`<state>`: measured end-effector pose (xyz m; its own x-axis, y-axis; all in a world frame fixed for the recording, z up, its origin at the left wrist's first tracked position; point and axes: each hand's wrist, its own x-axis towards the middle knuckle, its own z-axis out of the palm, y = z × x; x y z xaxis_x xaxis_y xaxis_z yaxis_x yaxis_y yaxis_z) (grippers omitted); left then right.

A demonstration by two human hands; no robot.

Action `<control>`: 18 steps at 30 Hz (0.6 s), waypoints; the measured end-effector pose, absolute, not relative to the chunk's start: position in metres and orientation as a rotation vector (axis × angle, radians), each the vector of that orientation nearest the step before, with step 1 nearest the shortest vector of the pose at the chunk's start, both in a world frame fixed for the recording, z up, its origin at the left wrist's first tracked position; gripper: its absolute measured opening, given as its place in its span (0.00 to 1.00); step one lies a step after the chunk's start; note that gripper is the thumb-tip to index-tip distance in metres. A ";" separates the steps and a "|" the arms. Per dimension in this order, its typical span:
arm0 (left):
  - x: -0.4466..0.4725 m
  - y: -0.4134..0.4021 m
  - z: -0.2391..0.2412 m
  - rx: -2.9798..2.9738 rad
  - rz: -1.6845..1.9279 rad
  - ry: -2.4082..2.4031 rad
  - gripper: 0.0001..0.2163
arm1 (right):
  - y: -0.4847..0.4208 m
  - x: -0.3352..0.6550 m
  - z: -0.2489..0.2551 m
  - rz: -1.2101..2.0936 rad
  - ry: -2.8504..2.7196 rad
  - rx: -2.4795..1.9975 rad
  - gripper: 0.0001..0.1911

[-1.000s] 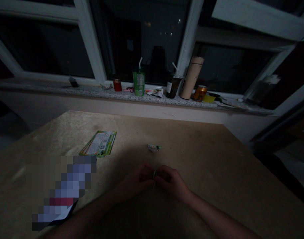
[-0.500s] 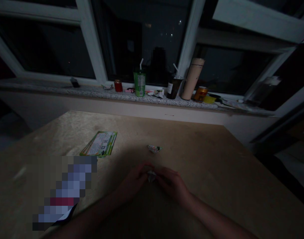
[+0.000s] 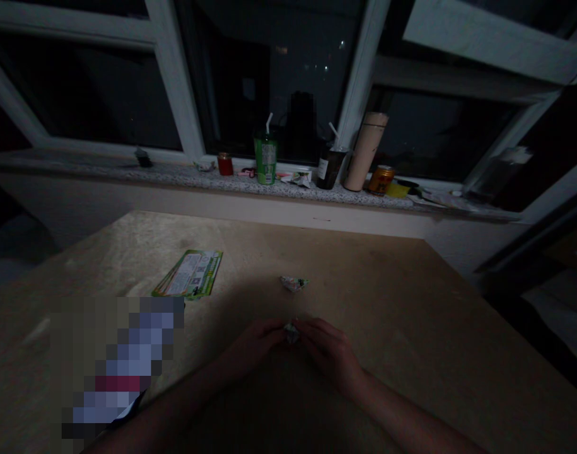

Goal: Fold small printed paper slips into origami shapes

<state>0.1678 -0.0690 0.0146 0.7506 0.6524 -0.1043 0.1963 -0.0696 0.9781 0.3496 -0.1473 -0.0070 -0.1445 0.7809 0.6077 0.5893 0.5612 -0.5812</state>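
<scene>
Close together over the tan table (image 3: pixel 387 284), my left hand (image 3: pixel 260 337) and my right hand (image 3: pixel 330 347) pinch a small piece of folded paper (image 3: pixel 292 333) between them. The left fingers grip its left side and the right fingers its right side. Its pale, creased facets show in the gap, while the rest is hidden by fingers and shadow. Just beyond the hands lies a second folded paper piece (image 3: pixel 294 283), printed in green, white and red, touched by neither hand.
A fanned stack of green printed sheets (image 3: pixel 193 274) lies at left, beside a pixelated area (image 3: pixel 132 353). On the windowsill (image 3: pixel 174 178) stand a green cup with straw (image 3: pixel 266 157), a dark cup (image 3: pixel 328 169), a pink tumbler (image 3: pixel 366 151), a red jar (image 3: pixel 225 164) and an orange can (image 3: pixel 381 180).
The held paper has shifted slightly right and up. My left fingers have straightened and lowered a little, and the right fingers have moved a bit over the paper. The other objects stay put.
</scene>
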 end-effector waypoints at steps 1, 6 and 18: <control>0.167 -0.069 0.015 1.623 0.433 0.681 0.10 | -0.147 0.350 -0.007 0.212 -1.862 -1.120 0.15; 0.166 -0.068 0.016 1.603 0.446 0.626 0.12 | -0.145 0.354 -0.003 0.005 -1.954 -1.113 0.16; 0.166 -0.067 0.010 1.573 0.419 0.597 0.14 | -0.144 0.350 0.003 0.327 -1.724 -1.168 0.16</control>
